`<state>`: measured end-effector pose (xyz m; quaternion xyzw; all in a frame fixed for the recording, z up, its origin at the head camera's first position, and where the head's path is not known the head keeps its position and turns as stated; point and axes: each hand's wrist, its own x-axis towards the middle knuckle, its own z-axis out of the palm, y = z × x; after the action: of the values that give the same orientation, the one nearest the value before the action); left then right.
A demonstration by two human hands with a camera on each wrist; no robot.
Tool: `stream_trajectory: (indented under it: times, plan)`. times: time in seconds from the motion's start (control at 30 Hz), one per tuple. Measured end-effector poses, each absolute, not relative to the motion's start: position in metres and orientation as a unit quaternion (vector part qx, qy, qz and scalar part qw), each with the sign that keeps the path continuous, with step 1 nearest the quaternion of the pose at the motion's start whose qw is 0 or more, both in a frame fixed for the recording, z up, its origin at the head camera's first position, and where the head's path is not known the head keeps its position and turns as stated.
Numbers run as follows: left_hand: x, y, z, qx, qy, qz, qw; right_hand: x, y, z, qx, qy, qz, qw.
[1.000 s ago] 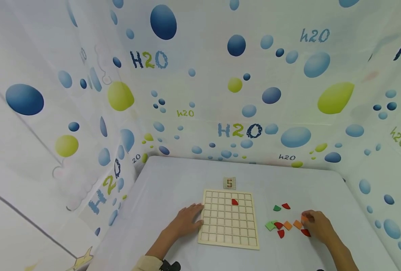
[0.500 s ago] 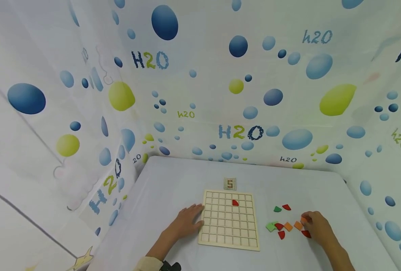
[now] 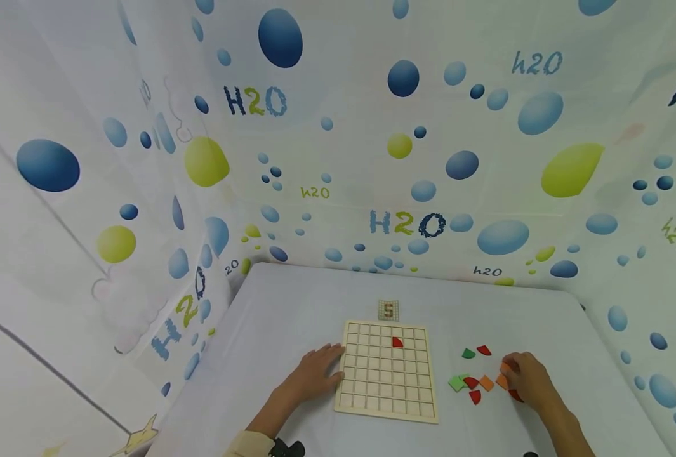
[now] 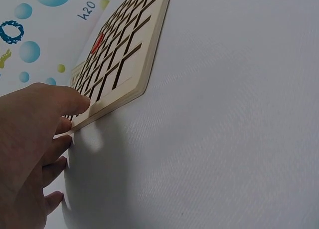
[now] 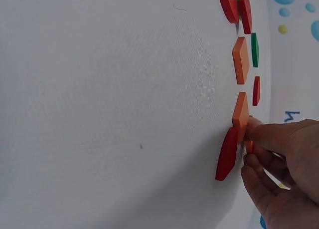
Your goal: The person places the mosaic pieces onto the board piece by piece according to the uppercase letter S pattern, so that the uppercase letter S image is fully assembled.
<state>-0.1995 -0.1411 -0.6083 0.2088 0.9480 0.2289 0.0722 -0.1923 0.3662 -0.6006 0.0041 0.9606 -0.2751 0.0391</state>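
My left hand (image 3: pixel 315 372) rests along the left edge of a pale wooden grid board (image 3: pixel 372 381), thumb on its rim in the left wrist view. One red quarter-circle tile (image 3: pixel 397 342) sits in a cell near the board's top. To the right, my right hand (image 3: pixel 533 381) pinches an orange square tile (image 5: pixel 249 146) between thumb and fingers, low over the table. Right at its fingertips lie another orange square tile (image 5: pixel 240 112) and a red quarter-circle tile (image 5: pixel 228 154). The hand partly hides these in the head view.
Between the board and my right hand are an orange tile (image 3: pixel 486 383), light green tiles (image 3: pixel 456 383), several red pieces (image 3: pixel 475 397) and a dark green piece (image 3: pixel 468 353). A small pattern card (image 3: pixel 388 310) lies behind the board. Printed curtains (image 3: pixel 338 158) enclose the white table (image 3: pixel 292 298).
My right hand has shifted slightly left with the pinched orange tile, now overlapping the neighbouring orange tile. My left hand and the board stay in place.
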Motion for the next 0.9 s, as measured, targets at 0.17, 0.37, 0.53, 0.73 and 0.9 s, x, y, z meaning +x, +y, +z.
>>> stream_trajectory:
  times: [0.17, 0.37, 0.53, 0.73, 0.9]
  plan:
    - [-0.200, -0.141, -0.608, 0.208, 0.949, 0.227, 0.074, -0.197, 0.358, -0.598, -0.005, 0.957, -0.289, 0.027]
    - [-0.199, -0.141, -0.605, 0.211, 0.948, 0.226, 0.075, -0.206, 0.343, -0.595, -0.027, 0.953, -0.303, -0.002]
    - [-0.199, -0.141, -0.605, 0.207, 0.948, 0.227, 0.079, -0.215, 0.322, -0.593, -0.042, 0.947, -0.319, -0.014]
    - [-0.199, -0.140, -0.605, 0.204, 0.950, 0.223, 0.076, -0.234, 0.289, -0.590, -0.038, 0.945, -0.325, 0.001]
    - [-0.199, -0.140, -0.605, 0.198, 0.952, 0.220, 0.079, -0.246, 0.264, -0.596, -0.064, 0.941, -0.333, -0.015]
